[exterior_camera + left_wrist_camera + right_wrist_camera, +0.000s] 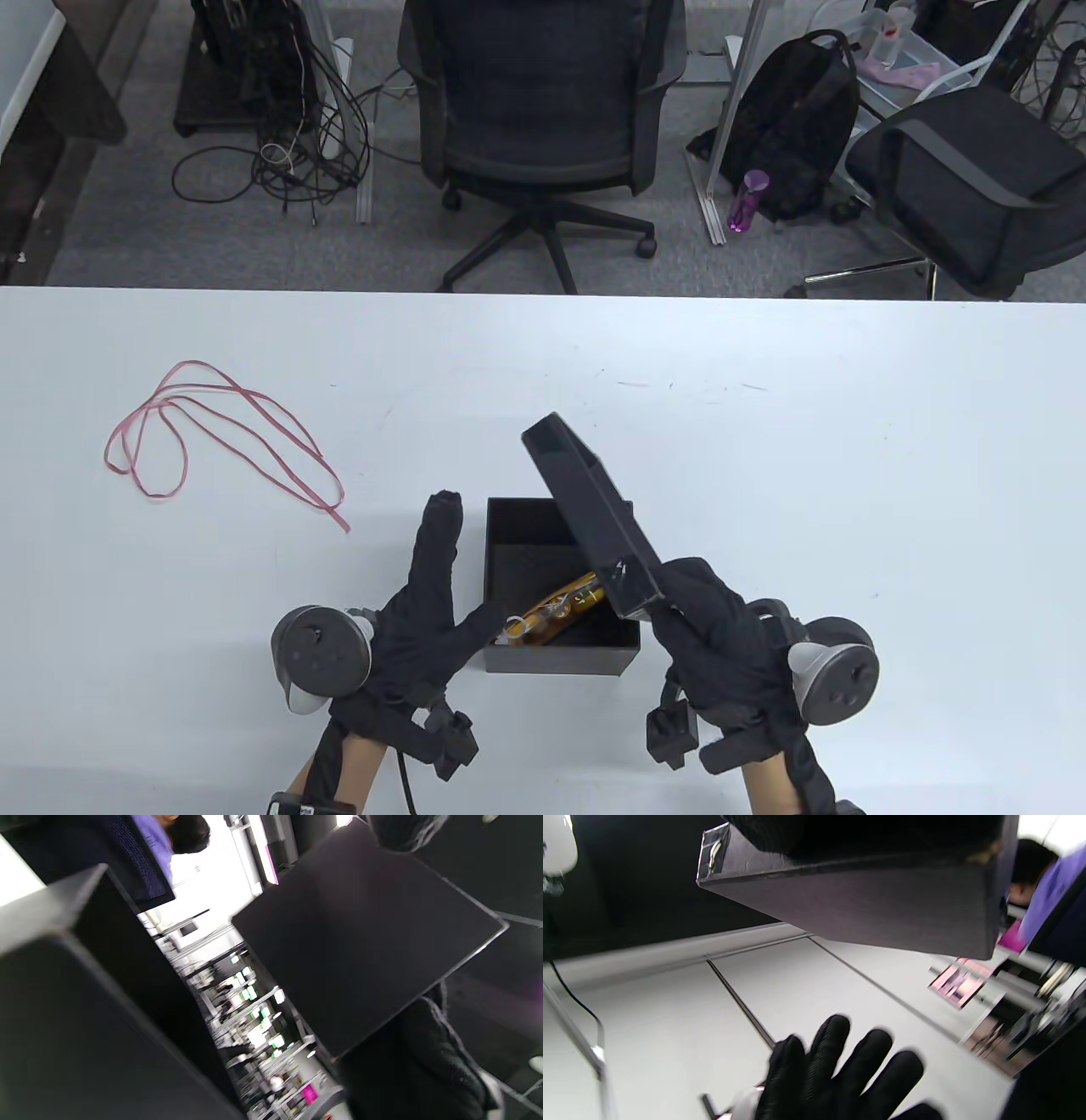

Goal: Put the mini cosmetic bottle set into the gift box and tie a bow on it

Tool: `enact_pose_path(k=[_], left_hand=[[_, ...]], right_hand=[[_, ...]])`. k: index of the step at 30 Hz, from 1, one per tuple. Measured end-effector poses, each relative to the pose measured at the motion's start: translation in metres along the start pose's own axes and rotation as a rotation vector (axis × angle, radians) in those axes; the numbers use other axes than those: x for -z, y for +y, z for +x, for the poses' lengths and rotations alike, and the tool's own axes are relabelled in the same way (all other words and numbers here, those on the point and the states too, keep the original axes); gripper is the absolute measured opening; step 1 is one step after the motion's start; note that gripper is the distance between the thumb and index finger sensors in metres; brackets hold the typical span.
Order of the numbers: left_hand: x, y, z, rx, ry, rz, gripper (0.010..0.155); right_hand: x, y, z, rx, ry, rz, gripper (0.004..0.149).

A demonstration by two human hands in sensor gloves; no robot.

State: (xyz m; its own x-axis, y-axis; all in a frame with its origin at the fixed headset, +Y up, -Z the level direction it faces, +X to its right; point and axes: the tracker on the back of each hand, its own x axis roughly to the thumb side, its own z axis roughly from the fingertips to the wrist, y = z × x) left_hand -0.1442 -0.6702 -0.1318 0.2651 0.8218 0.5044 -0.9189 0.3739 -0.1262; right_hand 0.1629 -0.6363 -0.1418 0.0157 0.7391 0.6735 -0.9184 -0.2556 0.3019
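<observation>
Misalignment is the risk as the lid (594, 526), gripped tilted in the right hand (721, 645), is lowered over the gift box (517, 586) holding the bottle set (556, 609), steadied by the flat, spread left hand (424, 611) on the counter (764, 424).

- No text, label, brand, number or sign can be read in any view.
- The amber bottles (560, 613) in the black box, lower centre, show marks too small to read.
</observation>
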Motion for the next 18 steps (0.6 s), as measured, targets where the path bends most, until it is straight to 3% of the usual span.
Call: enact_pose_path(k=[5, 9, 14, 18], left_hand=[[-0.001, -0.002, 0.009, -0.046, -0.036, 0.007, 0.094], [-0.002, -0.004, 0.012, -0.04, -0.043, 0.006, 0.093], [-0.003, -0.01, 0.013, -0.065, -0.031, 0.007, 0.091], [-0.003, -0.016, 0.014, -0.029, -0.018, 0.025, 0.086]], right_hand=[[0.0, 0.008, -0.007, 0.238, 0.033, 0.029, 0.052], [-0.004, 0.01, -0.018, 0.373, 0.085, -0.038, 0.057], [-0.007, 0.01, -0.027, 0.404, 0.162, -0.072, 0.078], [-0.009, 0.007, -0.03, 0.342, 0.204, -0.136, 0.079]])
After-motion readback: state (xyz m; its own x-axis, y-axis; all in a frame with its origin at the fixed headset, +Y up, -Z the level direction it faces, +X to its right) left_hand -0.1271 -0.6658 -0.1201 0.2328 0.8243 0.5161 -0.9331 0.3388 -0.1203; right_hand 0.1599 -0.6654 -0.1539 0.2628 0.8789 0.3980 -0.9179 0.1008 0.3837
